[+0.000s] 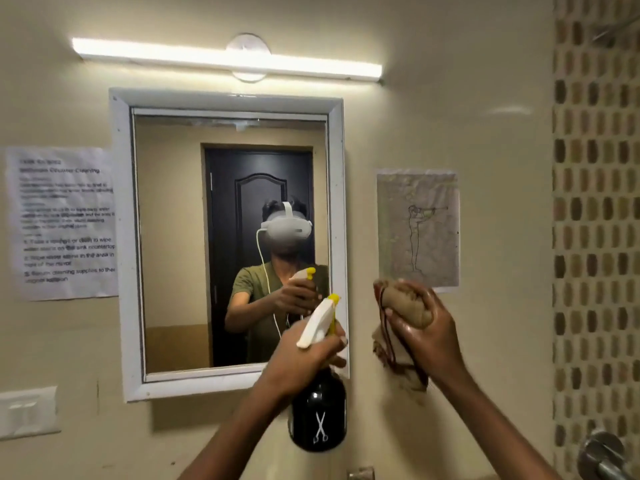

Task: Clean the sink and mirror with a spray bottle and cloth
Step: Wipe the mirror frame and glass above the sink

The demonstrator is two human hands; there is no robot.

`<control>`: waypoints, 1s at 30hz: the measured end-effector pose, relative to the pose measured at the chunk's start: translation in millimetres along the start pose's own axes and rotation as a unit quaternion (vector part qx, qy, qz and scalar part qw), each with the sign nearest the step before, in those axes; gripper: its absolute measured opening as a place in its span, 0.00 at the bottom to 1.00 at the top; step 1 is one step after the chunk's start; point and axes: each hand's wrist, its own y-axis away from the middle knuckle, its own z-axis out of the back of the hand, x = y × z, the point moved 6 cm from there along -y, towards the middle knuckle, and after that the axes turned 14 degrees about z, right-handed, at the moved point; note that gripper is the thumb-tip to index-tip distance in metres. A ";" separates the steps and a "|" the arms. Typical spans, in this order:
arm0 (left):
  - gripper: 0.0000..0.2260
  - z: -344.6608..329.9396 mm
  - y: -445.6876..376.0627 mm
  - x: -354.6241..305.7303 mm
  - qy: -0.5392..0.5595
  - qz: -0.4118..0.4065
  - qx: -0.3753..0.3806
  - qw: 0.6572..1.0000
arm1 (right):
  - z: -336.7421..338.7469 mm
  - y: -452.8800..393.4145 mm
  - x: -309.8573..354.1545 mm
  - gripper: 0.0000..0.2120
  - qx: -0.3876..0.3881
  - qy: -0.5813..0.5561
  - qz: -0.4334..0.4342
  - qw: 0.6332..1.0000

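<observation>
Left hand (304, 358) grips the black spray bottle with white-and-yellow trigger head (318, 410) aimed at the white-framed wall mirror (228, 237), right hand (422, 327) clutches a bunched tan cloth (405, 306) just right of it, so mirror wiping seems not yet begun, with the sink out of view.

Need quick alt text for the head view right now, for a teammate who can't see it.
The left hand holds a black spray bottle up at the white-framed mirror, nozzle toward the glass, while the right hand grips a bunched tan cloth beside it. Paper sheets flank the mirror.
</observation>
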 end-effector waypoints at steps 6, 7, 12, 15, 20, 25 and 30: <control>0.05 11.6 -60.8 -123.8 -0.028 -0.079 -0.075 0.994 | 19.1 -158.3 19.8 0.21 0.031 0.112 0.136 0.984; 0.05 15.5 -71.2 -141.0 -0.029 -0.084 -0.096 0.991 | 21.6 -182.1 24.8 0.21 0.030 0.129 0.162 0.978; 0.09 26.9 -95.4 -197.2 -0.043 -0.100 -0.161 0.981 | 28.5 -264.5 42.6 0.23 0.025 0.196 0.243 0.950; 0.05 27.9 -100.4 -207.3 -0.056 -0.096 -0.176 0.978 | 23.9 -287.9 51.8 0.25 0.039 0.222 0.265 0.938; 0.07 21.5 -111.0 -202.4 -0.083 -0.070 -0.191 0.976 | 13.6 -304.1 58.8 0.25 0.044 0.237 0.280 0.929; 0.07 17.3 -121.2 -195.7 -0.087 -0.062 -0.193 0.975 | 3.1 -309.4 62.0 0.25 0.054 0.254 0.303 0.917; 0.09 14.2 -124.6 -191.0 -0.086 -0.062 -0.174 0.979 | -4.0 -313.7 62.7 0.25 0.062 0.279 0.317 0.904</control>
